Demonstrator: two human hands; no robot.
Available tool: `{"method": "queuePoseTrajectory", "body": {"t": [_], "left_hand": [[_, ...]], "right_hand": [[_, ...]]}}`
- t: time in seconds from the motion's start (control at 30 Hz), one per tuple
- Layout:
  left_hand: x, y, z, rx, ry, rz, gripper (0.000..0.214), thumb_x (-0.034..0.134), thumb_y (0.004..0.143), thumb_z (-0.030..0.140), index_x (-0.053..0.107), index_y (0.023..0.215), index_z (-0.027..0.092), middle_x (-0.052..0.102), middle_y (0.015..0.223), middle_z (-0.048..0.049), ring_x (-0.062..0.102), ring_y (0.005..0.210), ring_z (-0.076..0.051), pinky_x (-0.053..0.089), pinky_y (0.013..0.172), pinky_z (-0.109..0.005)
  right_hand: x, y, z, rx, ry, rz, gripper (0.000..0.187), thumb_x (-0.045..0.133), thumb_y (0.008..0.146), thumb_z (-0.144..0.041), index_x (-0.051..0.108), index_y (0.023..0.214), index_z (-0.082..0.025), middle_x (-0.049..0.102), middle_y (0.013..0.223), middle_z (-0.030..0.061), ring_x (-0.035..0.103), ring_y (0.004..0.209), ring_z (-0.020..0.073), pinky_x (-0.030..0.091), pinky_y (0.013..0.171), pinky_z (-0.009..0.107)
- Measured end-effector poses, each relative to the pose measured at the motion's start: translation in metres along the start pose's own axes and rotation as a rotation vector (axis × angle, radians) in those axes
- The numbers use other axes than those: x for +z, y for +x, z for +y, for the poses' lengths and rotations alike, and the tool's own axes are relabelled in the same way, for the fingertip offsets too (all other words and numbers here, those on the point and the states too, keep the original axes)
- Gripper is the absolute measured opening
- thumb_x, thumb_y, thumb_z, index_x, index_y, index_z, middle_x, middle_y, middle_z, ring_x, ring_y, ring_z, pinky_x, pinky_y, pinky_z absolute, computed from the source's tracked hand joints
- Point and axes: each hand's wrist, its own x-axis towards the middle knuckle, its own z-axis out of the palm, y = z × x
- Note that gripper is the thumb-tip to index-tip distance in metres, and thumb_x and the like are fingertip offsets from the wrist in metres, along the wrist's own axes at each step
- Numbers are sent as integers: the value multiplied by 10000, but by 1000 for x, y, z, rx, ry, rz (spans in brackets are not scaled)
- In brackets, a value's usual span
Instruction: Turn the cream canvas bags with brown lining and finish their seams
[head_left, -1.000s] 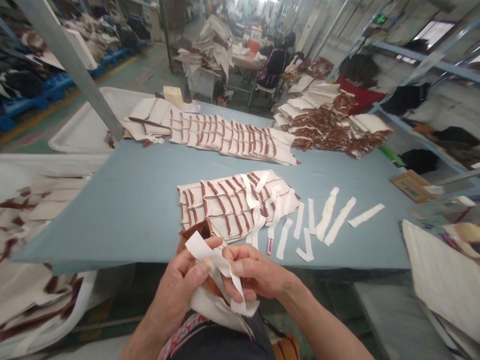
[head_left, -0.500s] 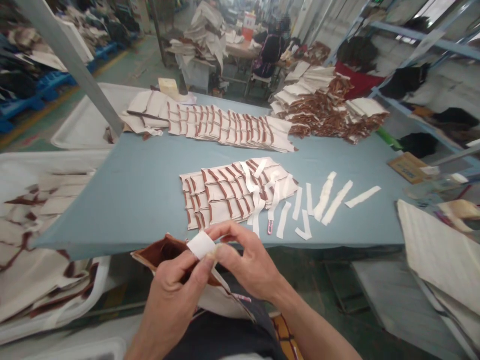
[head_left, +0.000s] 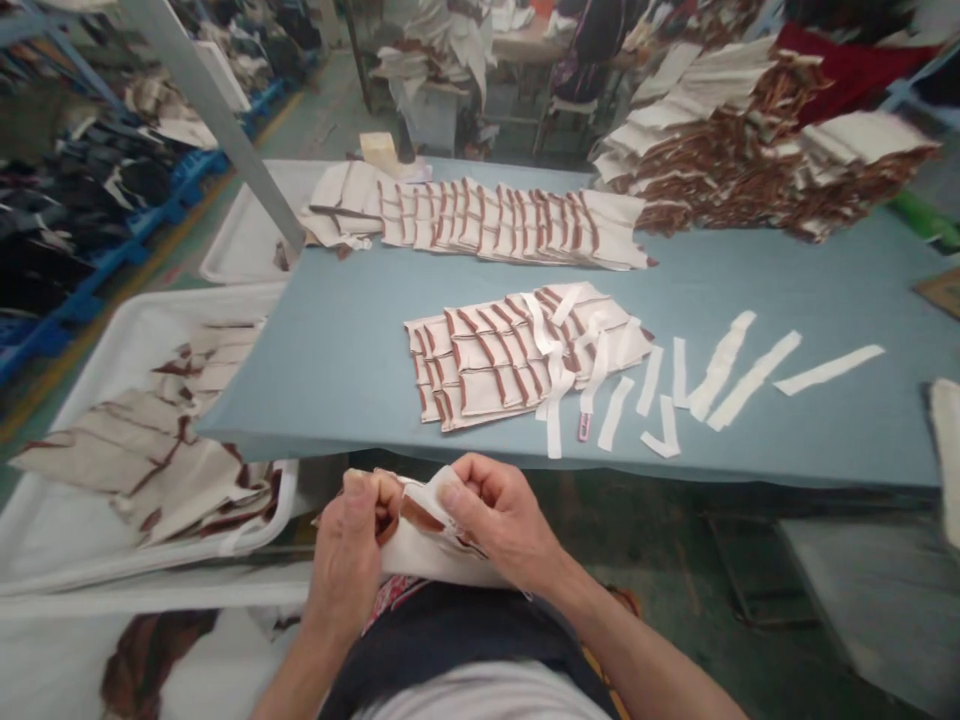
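Just in front of my body, below the table's near edge, I hold a cream fabric piece [head_left: 442, 562] with a brown inner side. My left hand [head_left: 346, 545] is closed on its left edge, the fingertips pinching the cloth. My right hand [head_left: 510, 525] pinches a short white strip [head_left: 429, 492] against the right side of the same piece. Part of the strip and the cloth's upper edge are hidden by my fingers. On the table beyond lie stacked cream pieces with brown edges [head_left: 491, 365] and several loose white strips [head_left: 754, 380].
The blue-grey table [head_left: 337, 370] also bears a long overlapped row of cream pieces [head_left: 510, 225], a tall cream-and-brown pile [head_left: 720, 150] and a small pink-handled tool [head_left: 583, 427]. White bins [head_left: 142, 310] with fabric stand left, beside a slanting metal post [head_left: 217, 115]. A person [head_left: 600, 40] sits behind.
The white strip was held between both hands over the fabric piece's opening; now only my right hand pinches it. My left hand has moved to the fabric's left edge. The view has tilted down.
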Motion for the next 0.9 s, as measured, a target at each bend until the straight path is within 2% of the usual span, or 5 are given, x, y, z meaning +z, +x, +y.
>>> {"method": "queuePoseTrajectory", "body": {"t": [0.1, 0.23, 0.47, 0.6, 0.9], "left_hand": [[-10, -10, 2, -1, 54, -92, 847, 353, 1041, 943, 608, 612, 259, 697, 672, -51, 591, 627, -213, 524, 581, -314], [-24, -22, 11, 0, 141, -181, 516, 694, 997, 645, 723, 692, 230, 730, 692, -8, 605, 640, -192, 542, 640, -276], [-35, -18, 22, 62, 142, -240, 321, 767, 928, 457, 858, 729, 222, 784, 689, -25, 678, 640, -197, 544, 623, -249], [-37, -10, 20, 65, 39, -234, 402, 762, 978, 507, 862, 735, 202, 776, 694, -33, 607, 600, -173, 501, 566, -237], [-27, -3, 23, -27, -125, -233, 542, 741, 1024, 713, 900, 939, 202, 783, 807, -47, 594, 687, -192, 522, 614, -254]], "right_hand": [[9, -5, 12, 55, 19, -28, 720, 773, 879, -912, 622, 873, -209, 493, 651, -76, 355, 575, 86, 299, 549, 248], [16, -11, 14, 99, 15, -51, 651, 820, 884, -830, 615, 890, -211, 491, 671, -82, 348, 595, 88, 304, 567, 249], [11, -17, -6, 110, -28, -68, 585, 853, 889, -748, 621, 922, -212, 539, 724, -69, 382, 620, 89, 322, 578, 246], [7, -18, -30, 53, -98, -113, 477, 825, 941, -656, 631, 926, -220, 521, 722, -68, 392, 623, 96, 320, 564, 241], [4, -20, -71, -47, -306, -24, 341, 791, 982, -511, 624, 901, -225, 539, 706, -64, 429, 618, 102, 321, 554, 231]]}}
